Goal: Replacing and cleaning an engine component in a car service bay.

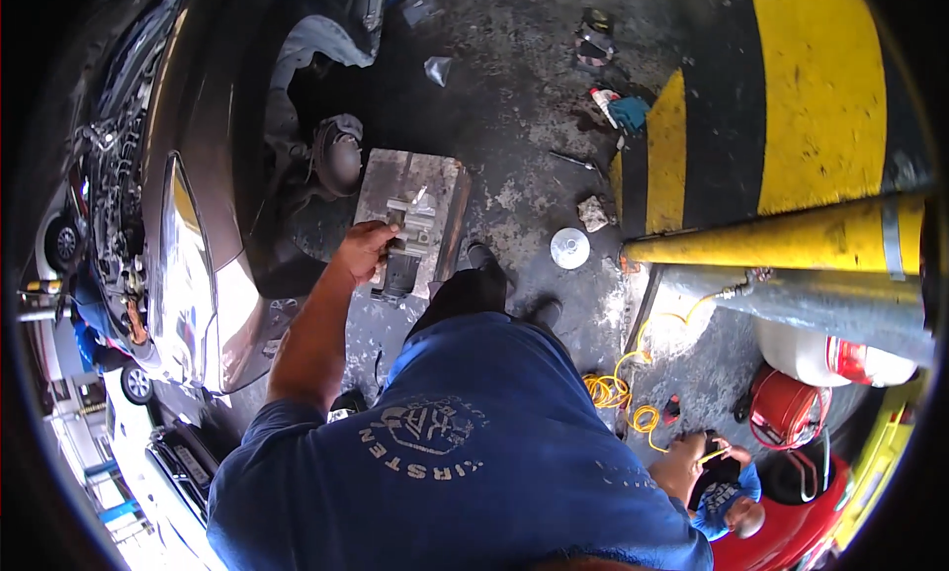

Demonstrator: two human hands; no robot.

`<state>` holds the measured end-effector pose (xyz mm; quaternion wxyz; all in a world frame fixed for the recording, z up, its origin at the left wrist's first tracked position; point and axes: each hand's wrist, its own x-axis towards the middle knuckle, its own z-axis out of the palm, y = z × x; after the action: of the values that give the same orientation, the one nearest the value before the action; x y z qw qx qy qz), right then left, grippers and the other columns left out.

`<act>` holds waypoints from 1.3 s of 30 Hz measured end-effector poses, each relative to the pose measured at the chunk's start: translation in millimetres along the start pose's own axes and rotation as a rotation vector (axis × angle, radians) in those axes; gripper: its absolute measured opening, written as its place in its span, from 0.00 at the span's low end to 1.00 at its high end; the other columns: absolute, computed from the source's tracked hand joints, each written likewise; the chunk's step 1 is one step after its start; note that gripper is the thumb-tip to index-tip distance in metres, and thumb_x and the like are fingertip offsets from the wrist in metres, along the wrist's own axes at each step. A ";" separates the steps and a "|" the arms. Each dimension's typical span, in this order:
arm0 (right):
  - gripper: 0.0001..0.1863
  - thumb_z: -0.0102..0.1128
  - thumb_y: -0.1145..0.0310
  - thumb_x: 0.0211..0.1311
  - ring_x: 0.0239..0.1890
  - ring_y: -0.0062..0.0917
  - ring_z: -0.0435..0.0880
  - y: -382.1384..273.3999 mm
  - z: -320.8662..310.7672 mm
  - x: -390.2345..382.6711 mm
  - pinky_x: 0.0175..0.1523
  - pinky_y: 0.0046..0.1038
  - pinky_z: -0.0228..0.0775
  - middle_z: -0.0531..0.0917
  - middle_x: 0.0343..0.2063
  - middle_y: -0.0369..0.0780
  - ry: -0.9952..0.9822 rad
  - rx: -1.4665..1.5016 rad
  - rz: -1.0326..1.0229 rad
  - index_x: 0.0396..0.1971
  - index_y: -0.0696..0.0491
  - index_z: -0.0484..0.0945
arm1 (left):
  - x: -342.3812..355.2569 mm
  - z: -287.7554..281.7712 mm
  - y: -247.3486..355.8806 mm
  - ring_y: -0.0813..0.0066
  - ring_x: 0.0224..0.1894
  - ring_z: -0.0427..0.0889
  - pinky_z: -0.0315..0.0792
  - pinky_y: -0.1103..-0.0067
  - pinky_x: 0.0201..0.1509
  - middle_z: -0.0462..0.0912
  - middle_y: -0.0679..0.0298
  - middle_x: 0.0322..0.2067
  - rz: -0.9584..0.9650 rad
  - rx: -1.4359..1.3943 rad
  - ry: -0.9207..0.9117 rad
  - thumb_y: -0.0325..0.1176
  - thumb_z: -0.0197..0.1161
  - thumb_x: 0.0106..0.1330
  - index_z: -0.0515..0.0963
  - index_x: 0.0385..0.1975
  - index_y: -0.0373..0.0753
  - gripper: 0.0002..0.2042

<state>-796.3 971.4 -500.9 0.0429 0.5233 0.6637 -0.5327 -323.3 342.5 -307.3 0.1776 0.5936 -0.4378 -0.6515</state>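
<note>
Touching the metal part's (420,231) left edge, the nearer left hand (370,251) had curled fingers, grip unclear; part lay rightward on wooden block (384,178), long axis roughly fore-aft. Right hand: couldn't tell.

On a stand (395,171), mechanical parts (415,225) lie from the middle toward the near edge, the left hand (368,250) touching them at the left edge. A wheel hub (341,163) of a car (219,205) sits left of the stand's far half. On the floor (514,126) to its right lie a disc (569,248), a hose coil (605,393) nearer, and a rag (628,112) farther away.
</note>
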 end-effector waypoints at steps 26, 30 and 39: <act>0.54 0.81 0.60 0.42 0.64 0.35 0.69 183.9 343.7 -963.7 0.67 0.40 0.63 0.70 0.62 0.43 -3.020 -0.675 0.640 0.68 0.54 0.55 | -28.5 -205.4 187.8 0.81 0.07 0.66 0.64 0.86 0.10 0.64 0.70 0.11 0.803 -0.773 -0.256 0.46 0.66 0.64 0.67 0.14 0.41 0.22; 0.56 0.84 0.58 0.35 0.63 0.37 0.71 190.9 357.8 -1035.4 0.67 0.42 0.62 0.71 0.61 0.47 -3.212 -0.838 0.476 0.66 0.56 0.59 | -16.1 -231.7 184.8 0.81 0.13 0.72 0.68 0.83 0.15 0.69 0.68 0.12 0.878 -0.989 -0.097 0.42 0.69 0.61 0.77 0.21 0.36 0.16; 0.48 0.82 0.62 0.37 0.57 0.25 0.72 208.7 349.4 -1243.3 0.64 0.31 0.62 0.75 0.52 0.38 -3.491 -1.017 0.233 0.61 0.57 0.65 | -36.1 -324.4 290.4 0.55 0.54 0.79 0.74 0.59 0.59 0.77 0.50 0.53 0.975 -1.125 0.157 0.48 0.75 0.51 0.66 0.62 0.34 0.41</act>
<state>-259.0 -122.3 -24.9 -0.7798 0.5950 0.0930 0.1711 -97.4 92.1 -29.5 0.7537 0.1965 -0.2378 -0.5803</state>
